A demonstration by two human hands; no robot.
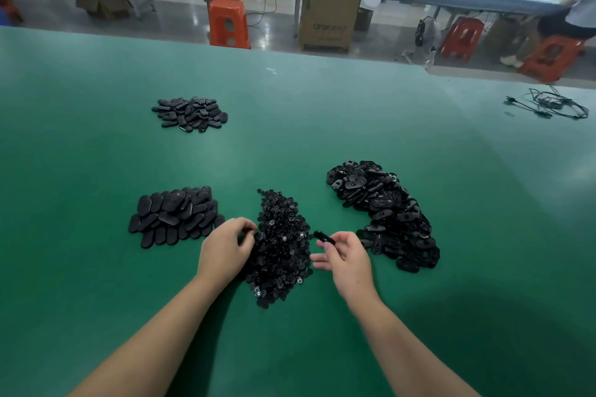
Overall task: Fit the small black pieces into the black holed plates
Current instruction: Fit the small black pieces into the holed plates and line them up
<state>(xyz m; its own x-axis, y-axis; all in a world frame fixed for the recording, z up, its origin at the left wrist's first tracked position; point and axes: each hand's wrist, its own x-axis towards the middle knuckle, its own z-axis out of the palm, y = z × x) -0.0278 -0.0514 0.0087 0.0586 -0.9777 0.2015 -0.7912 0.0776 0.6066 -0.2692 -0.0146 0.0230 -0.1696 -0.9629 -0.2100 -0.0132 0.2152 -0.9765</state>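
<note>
A heap of small black pieces (280,245) lies on the green table (290,126) right in front of me. To its right spreads a pile of black holed plates (387,209). My right hand (346,256) pinches one black plate (324,238) between thumb and fingers, just right of the small pieces. My left hand (224,248) has its fingers curled at the left edge of the heap, pinching a small black piece (249,231) that is mostly hidden by the fingertips.
A stack of plain oval black plates (174,216) lies to the left, and another pile of black parts (190,113) farther back. Black cables (551,105) lie at the far right. Beyond the table edge stand orange stools (228,24), cardboard boxes and a seated person.
</note>
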